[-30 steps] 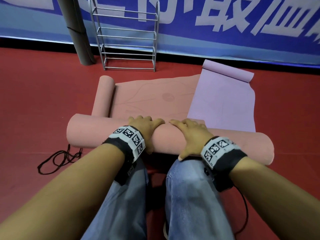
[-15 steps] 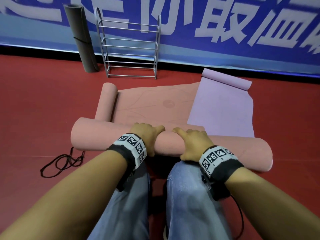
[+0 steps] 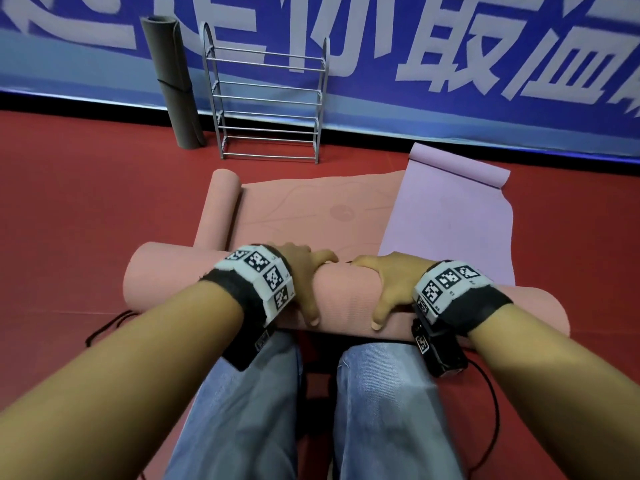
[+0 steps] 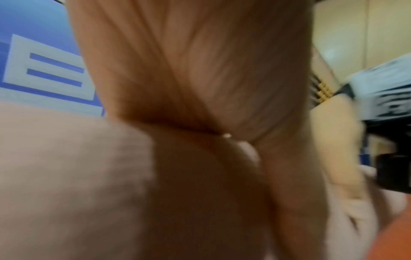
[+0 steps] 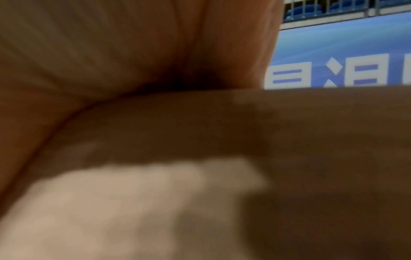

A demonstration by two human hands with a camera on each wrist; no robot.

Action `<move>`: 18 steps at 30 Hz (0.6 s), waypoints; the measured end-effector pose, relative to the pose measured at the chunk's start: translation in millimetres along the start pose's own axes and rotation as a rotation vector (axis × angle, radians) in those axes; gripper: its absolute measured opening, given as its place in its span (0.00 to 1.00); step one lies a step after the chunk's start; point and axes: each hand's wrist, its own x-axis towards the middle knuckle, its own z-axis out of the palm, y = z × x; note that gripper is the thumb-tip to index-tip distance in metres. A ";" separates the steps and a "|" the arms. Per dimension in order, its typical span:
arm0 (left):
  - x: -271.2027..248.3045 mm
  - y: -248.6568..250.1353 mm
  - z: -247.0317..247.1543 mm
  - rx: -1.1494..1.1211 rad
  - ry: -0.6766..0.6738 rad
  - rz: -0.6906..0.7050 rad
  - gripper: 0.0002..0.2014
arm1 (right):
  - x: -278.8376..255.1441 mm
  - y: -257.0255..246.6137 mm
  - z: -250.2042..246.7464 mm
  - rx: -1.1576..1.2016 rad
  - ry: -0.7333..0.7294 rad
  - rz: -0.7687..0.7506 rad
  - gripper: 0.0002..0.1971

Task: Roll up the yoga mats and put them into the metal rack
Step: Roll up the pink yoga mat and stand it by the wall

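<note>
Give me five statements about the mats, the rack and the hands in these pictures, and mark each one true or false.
1. Both hands, left hand and right hand, rest on the pink roll. True.
2. The metal rack already holds a rolled mat. False: its rungs hold nothing.
3. A grey rolled mat stands upright left of the rack. True.
4. The purple mat is fully rolled up. False: only its far end is curled; the rest lies flat.
5. The pink roll lies across the person's front. True.

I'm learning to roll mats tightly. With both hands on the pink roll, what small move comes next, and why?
Probably push the pink roll forward another turn with the left hand and right hand: flat pink mat remains ahead.
</note>
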 end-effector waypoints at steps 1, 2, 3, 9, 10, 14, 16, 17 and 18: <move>-2.8 4.8 5.8 0.143 0.097 -0.011 0.57 | 3.9 1.9 -0.9 0.020 -0.012 0.007 0.51; -4.6 9.0 12.4 0.238 0.158 -0.017 0.59 | 7.5 3.9 -2.2 0.047 -0.026 0.014 0.52; -6.2 13.1 19.1 0.277 0.180 -0.017 0.62 | 11.2 5.3 -2.7 0.077 -0.041 0.021 0.52; 2.6 16.2 36.7 0.269 0.195 -0.064 0.66 | 24.5 13.8 11.9 0.189 -0.102 0.037 0.65; 3.7 16.2 35.2 0.264 0.202 -0.064 0.64 | 24.3 16.0 13.9 0.192 -0.084 0.027 0.66; 7.2 14.8 30.1 0.223 0.216 -0.054 0.58 | 13.6 17.4 19.6 0.074 0.030 -0.008 0.65; 10.6 12.2 23.6 0.179 0.184 -0.044 0.56 | 6.8 16.0 23.7 -0.012 0.070 -0.007 0.65; 13.1 10.1 20.1 0.146 0.156 -0.039 0.56 | 3.2 13.9 26.7 -0.064 0.081 -0.008 0.66; 15.7 7.8 16.7 0.109 0.126 -0.038 0.56 | 0.4 11.6 30.5 -0.111 0.094 -0.004 0.68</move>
